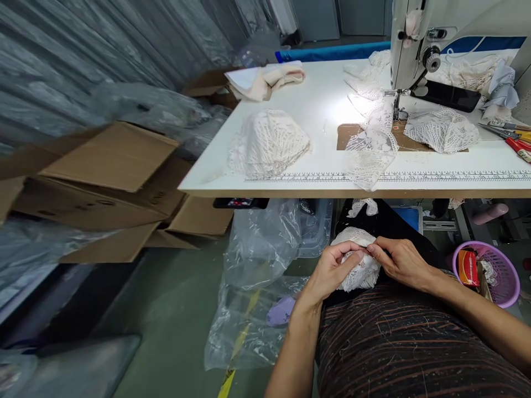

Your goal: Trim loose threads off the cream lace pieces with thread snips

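Observation:
A white lace cup-shaped piece [360, 276] rests on my lap, below the table edge. My left hand [338, 265] grips its upper edge between thumb and fingers. From the other side my right hand [396, 260] pinches the same edge, its fingertips close to the left ones. What lies right between the fingertips is too small to make out. Above on the table, another lace cup [442, 130] sits beside the needle of the sewing machine [409, 55]. A strip of lace [371, 149] runs from under the needle area to the table's front edge.
Stacked lace cups [271, 143] and folded beige fabric [269, 80] lie on the table [215, 160] at left. A dark phone [452, 97] and scissors [518, 149] are at right. Cardboard boxes [112, 155] stand left; a purple basket [508, 276] stands right, and clear plastic [261, 243] covers floor.

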